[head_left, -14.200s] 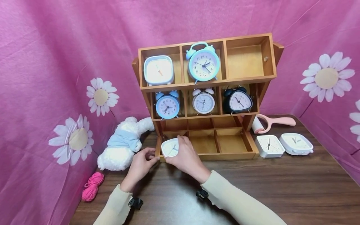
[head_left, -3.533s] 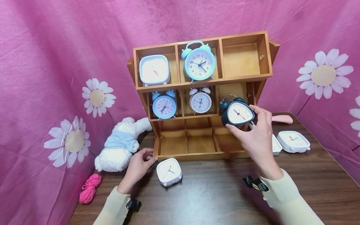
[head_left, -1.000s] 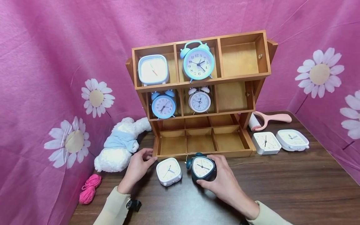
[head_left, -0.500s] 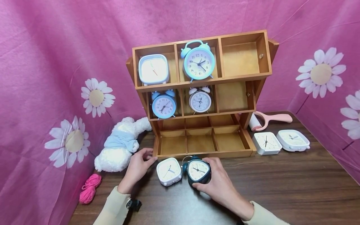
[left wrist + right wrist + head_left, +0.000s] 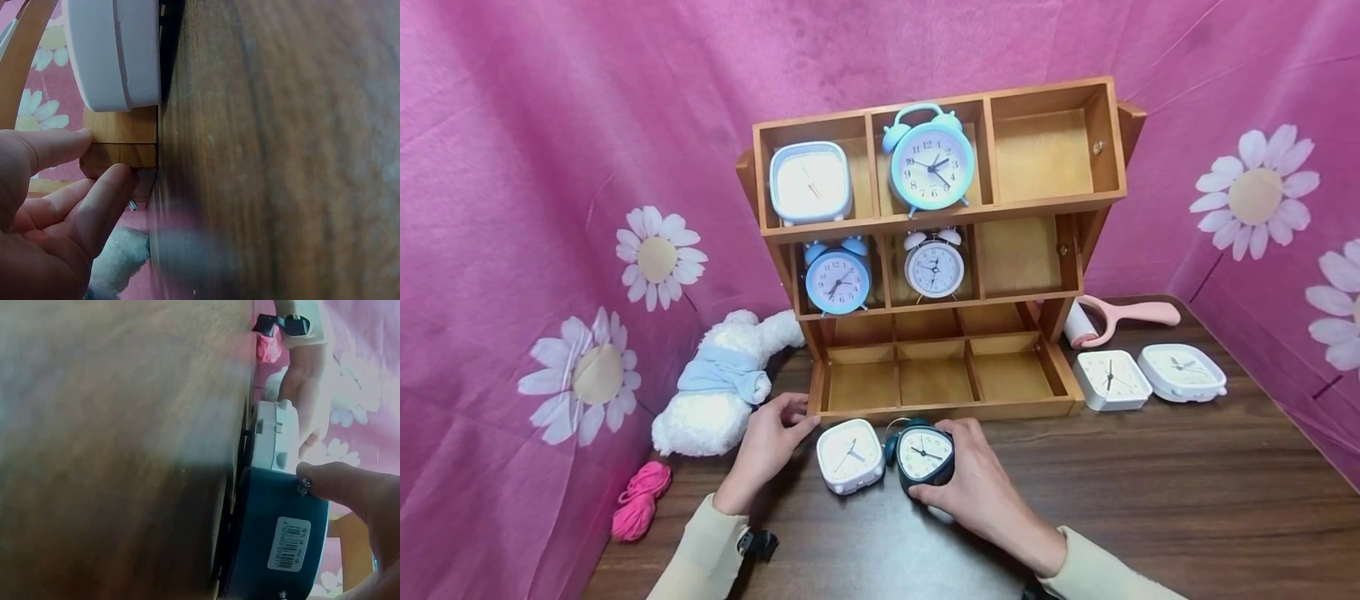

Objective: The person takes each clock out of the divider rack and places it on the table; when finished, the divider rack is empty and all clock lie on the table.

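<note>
My right hand [image 5: 981, 487] grips a dark teal twin-bell clock [image 5: 925, 455] on the table in front of the wooden rack, thumb low and fingers on its right side. In the right wrist view the teal clock [image 5: 278, 531] shows its barcode label beside a white clock [image 5: 275, 437]. That white clock [image 5: 851, 456] stands just left of the teal one. My left hand [image 5: 767, 446] holds the front left corner of the rack [image 5: 947, 413]; in the left wrist view, thumb and fingers [image 5: 115, 187] pinch the wooden corner [image 5: 119, 155].
Two clocks sit in the rack's top row, a blue one [image 5: 838, 282] and a white one [image 5: 934, 269] in the middle row. At right lie two white clocks [image 5: 1112, 381] and a pink-handled roller [image 5: 1142, 313]. A plush toy [image 5: 722, 383] and pink yarn [image 5: 641, 502] lie left.
The teal clock, out of the middle row's right compartment, is now on the table and has shifted slightly left beside the white clock. The white clock left the bottom row earlier. My left hand stays put.
</note>
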Action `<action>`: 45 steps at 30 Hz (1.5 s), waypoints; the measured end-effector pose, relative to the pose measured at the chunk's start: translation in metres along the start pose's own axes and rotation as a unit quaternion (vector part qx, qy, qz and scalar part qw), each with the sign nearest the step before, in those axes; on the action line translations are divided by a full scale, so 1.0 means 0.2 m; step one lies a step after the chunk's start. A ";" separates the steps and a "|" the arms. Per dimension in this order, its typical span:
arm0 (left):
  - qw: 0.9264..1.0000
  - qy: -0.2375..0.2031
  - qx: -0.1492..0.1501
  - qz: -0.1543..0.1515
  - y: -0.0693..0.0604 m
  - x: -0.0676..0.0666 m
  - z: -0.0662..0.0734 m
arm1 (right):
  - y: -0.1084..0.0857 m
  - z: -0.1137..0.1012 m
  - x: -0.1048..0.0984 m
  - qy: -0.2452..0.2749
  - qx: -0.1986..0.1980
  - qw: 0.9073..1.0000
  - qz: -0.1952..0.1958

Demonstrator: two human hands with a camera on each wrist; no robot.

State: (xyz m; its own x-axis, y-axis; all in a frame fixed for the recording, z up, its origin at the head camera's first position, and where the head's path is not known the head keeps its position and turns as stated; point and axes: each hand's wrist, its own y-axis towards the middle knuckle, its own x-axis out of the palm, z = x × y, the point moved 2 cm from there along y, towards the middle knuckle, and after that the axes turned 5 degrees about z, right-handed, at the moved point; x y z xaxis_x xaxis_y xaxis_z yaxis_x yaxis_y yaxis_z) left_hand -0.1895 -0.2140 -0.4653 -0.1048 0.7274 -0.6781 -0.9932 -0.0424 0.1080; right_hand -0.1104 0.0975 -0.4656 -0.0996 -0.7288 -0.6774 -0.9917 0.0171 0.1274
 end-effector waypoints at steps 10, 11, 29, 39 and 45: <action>1.000 0.000 -0.001 -0.001 0.00 0.00 0.00 | 0.00 -0.04 0.01 -0.004 -0.020 1.000 -0.004; 1.000 -0.001 0.001 -0.001 0.00 0.00 0.00 | 0.00 -0.04 0.01 -0.004 -0.022 1.000 -0.004; 1.000 -0.002 -0.002 -0.003 0.00 0.00 0.00 | -0.03 -0.07 -0.03 0.007 -0.031 1.000 0.000; 1.000 -0.001 -0.003 -0.004 0.00 -0.01 0.00 | 0.02 -0.09 -0.13 0.026 -0.037 0.999 0.006; 1.000 0.000 -0.003 -0.005 0.00 -0.01 0.01 | 0.06 -0.12 -0.19 0.031 -0.041 0.999 0.012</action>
State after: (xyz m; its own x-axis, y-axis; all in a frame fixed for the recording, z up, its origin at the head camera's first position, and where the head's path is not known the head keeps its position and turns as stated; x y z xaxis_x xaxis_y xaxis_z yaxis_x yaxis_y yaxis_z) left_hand -0.1888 -0.2137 -0.4626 -0.0944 0.7283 -0.6788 -0.9946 -0.0388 0.0966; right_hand -0.1162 0.1090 -0.4217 -0.1157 -0.7696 -0.6280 -0.9787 -0.0196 0.2042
